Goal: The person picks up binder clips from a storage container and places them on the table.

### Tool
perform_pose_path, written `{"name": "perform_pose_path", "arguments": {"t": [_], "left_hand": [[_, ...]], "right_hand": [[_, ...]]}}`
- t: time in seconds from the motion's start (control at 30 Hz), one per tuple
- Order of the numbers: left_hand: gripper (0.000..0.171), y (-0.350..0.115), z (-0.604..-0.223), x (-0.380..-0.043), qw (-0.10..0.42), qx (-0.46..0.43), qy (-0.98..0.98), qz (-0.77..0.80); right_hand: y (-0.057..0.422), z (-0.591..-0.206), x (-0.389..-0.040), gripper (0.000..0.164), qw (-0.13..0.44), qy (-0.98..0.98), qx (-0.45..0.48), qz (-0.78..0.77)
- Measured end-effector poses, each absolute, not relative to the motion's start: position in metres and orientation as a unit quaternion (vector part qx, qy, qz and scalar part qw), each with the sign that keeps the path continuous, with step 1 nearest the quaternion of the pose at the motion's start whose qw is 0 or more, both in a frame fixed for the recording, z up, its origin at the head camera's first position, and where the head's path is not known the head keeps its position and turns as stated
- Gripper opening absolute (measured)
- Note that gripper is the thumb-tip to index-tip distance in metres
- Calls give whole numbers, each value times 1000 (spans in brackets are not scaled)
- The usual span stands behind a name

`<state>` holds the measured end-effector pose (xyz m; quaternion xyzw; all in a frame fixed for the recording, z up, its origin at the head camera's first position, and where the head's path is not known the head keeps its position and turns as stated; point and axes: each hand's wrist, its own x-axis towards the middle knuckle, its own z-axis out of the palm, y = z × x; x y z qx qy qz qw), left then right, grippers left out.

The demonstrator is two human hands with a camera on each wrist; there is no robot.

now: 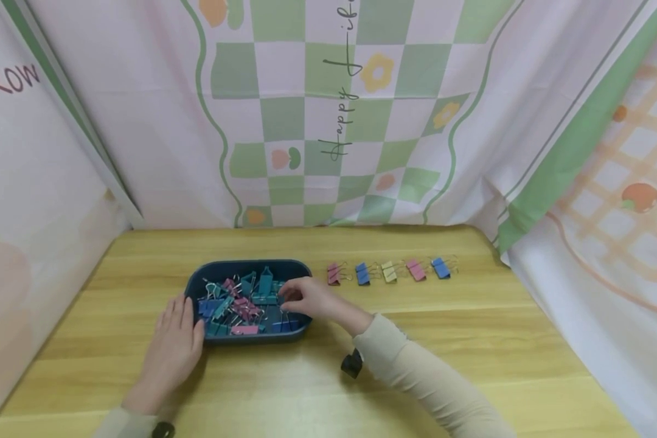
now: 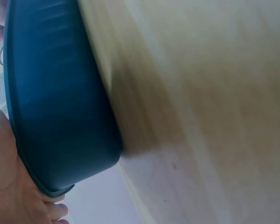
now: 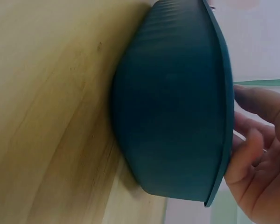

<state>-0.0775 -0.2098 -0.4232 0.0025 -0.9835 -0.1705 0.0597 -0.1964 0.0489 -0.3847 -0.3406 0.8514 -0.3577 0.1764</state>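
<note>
A dark teal plastic bin [image 1: 252, 340] holds a jumble of binder clips [image 1: 246, 309] in teal, pink and blue. My left hand [image 1: 176, 340] rests against the bin's left end, fingers extended along the rim; the left wrist view shows the palm [image 2: 9, 186] beside the bin wall [image 2: 60, 102]. Over the bin's right end, my right hand [image 1: 309, 298] reaches in with thumb and forefinger apart, close above a blue binder clip [image 1: 285, 326]. In the right wrist view, the bin's rim [image 3: 226, 93] partly hides the fingertips of that hand [image 3: 266, 154].
To the bin's right, several binder clips stand in a row: dark pink [image 1: 334, 275], blue [image 1: 363, 275], yellow [image 1: 389, 272], pink [image 1: 416, 270] and blue [image 1: 441, 268]. The wooden table [image 1: 317, 389] meets a patterned curtain [image 1: 328, 121] behind.
</note>
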Motion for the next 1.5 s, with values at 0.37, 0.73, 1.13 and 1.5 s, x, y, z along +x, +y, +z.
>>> {"name": "perform_pose_path", "arguments": {"t": [0.37, 0.73, 1.13, 1.5], "left_hand": [[57, -209, -423, -76, 67, 2, -983, -170], [58, -209, -422, -76, 67, -1, -983, -173], [56, -208, -424, -76, 82, -4, -982, -168], [57, -210, -425, -77, 80, -5, -983, -167]], "right_hand": [[42, -381, -191, 22, 152, 886, -354, -259], [38, -383, -185, 9, 133, 900, -371, -187], [47, -384, -187, 6, 138, 874, -355, -301], [64, -373, -194, 4, 62, 845, -306, -434]]}}
